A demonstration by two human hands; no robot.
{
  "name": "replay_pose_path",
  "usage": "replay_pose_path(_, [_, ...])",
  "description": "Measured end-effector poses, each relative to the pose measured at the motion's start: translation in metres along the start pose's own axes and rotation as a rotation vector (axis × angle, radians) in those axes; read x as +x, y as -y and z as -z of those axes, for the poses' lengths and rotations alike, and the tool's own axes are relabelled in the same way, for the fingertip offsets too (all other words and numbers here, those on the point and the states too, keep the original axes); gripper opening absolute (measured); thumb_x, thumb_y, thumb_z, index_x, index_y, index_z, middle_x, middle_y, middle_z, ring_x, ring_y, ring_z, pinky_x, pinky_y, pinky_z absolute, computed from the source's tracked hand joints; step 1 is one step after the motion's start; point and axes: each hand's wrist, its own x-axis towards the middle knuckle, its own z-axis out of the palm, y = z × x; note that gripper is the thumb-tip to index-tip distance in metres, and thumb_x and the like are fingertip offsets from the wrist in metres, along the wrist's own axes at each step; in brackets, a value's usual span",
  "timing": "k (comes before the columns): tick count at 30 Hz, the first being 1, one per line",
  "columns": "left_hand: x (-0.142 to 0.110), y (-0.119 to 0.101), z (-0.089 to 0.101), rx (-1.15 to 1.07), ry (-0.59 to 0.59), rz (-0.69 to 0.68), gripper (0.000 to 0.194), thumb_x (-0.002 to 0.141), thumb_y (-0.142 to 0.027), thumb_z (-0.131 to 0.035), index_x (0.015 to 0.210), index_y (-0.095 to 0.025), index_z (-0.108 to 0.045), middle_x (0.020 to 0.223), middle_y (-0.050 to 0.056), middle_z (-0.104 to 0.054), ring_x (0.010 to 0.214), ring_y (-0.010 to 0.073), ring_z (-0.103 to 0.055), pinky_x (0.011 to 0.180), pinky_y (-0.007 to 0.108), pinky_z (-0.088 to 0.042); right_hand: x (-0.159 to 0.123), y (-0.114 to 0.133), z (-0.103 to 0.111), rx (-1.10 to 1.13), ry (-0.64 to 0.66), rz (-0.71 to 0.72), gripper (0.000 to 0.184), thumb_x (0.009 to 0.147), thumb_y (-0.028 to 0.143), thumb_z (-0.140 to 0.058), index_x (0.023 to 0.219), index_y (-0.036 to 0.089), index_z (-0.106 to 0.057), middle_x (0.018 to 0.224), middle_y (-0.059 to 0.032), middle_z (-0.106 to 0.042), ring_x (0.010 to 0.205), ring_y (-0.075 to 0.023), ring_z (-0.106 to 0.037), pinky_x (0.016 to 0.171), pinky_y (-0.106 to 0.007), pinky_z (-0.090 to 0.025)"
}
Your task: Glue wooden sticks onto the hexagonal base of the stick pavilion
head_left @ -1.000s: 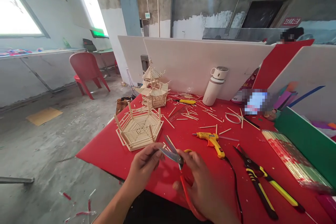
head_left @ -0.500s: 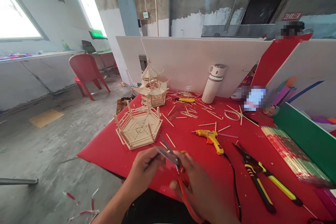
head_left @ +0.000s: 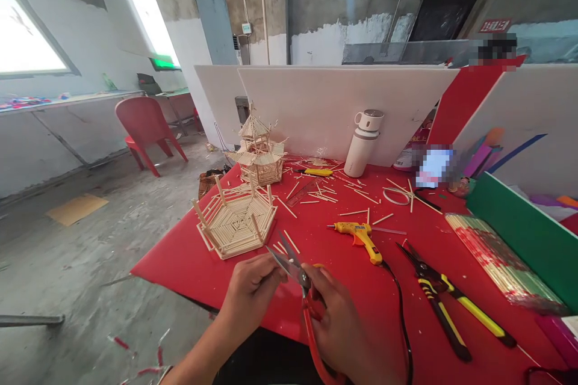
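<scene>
My right hand point(head_left: 336, 319) grips red-handled scissors point(head_left: 304, 280), their blades parted and pointing away to the upper left. My left hand point(head_left: 253, 289) is pinched closed beside the blades. Between the blades shows the pale tip of a thin wooden stick, mostly hidden by the left fingers. Just beyond the hands stands a hexagonal stick base point(head_left: 239, 225) with upright posts around its rim. Behind it rises a tiered pagoda model point(head_left: 259, 156) of the same sticks. A yellow glue gun point(head_left: 361, 239) lies to the right of the scissors.
Yellow-and-black shears point(head_left: 445, 295) and a bundle of wrapped sticks point(head_left: 501, 258) lie on the right of the red table point(head_left: 180, 258). Loose sticks, a yellow cutter point(head_left: 316, 172) and a white flask point(head_left: 363, 143) are further back. White boards point(head_left: 316, 102) close off the far edge.
The view has shifted slightly. The scissor blades look a little wider apart, and both hands stay close together in nearly the same place.
</scene>
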Motion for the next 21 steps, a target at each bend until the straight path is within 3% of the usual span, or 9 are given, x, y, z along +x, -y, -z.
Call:
replay_pose_path(2, [0.001,-0.002,0.001,-0.017,0.006,0.019,0.022,0.084,-0.024,-0.063,0.070,-0.022,-0.079,0.058,0.006,-0.066,0.055,0.0186,-0.058,0.056,0.025,-0.041,0.000,0.001,0.004,0.005,0.013,-0.011,0.061,0.067,0.008,-0.050,0.126,0.024,-0.054,0.104,-0.0061,-0.062,0.090,-0.0191,-0.062,0.078,-0.027,-0.052])
replay_pose_path(8, [0.008,-0.007,0.005,-0.119,0.193,0.049,0.026,0.085,-0.020,-0.058,0.066,-0.020,-0.076,0.064,0.007,-0.069,0.060,0.0184,-0.061,0.060,0.025,-0.044,0.002,0.007,0.016,0.004,0.045,0.015,0.060,0.068,0.007,-0.050,0.125,0.025,-0.052,0.110,-0.0060,-0.060,0.096,-0.0198,-0.059,0.082,-0.027,-0.051])
replay_pose_path(12, [0.008,-0.007,0.004,-0.072,0.228,0.019,0.027,0.087,-0.018,-0.054,0.067,-0.018,-0.072,0.062,0.003,-0.065,0.057,0.0145,-0.056,0.058,0.022,-0.041,0.002,0.006,0.017,0.035,0.054,0.027,0.060,0.066,0.006,-0.050,0.123,0.023,-0.054,0.101,-0.0051,-0.060,0.083,-0.0177,-0.059,0.073,-0.026,-0.051])
replay_pose_path(17, [0.008,-0.004,0.000,0.027,0.197,0.023,0.032,0.092,-0.025,-0.050,0.064,-0.017,-0.063,0.058,0.001,-0.059,0.056,0.0127,-0.053,0.057,0.021,-0.039,0.000,-0.003,0.011,0.071,-0.033,0.010,0.061,0.064,0.006,-0.051,0.123,0.021,-0.058,0.097,-0.0054,-0.062,0.083,-0.0181,-0.059,0.075,-0.027,-0.050])
replay_pose_path(21, [0.016,-0.002,0.000,-0.016,0.151,0.044,0.036,0.093,-0.035,-0.051,0.063,-0.018,-0.059,0.055,0.000,-0.054,0.054,0.0120,-0.049,0.056,0.022,-0.037,-0.006,-0.004,0.000,0.238,-0.008,-0.166,0.036,0.074,0.011,-0.053,0.106,0.020,-0.066,0.067,0.0035,-0.051,0.056,-0.0113,-0.047,0.053,-0.020,-0.042])
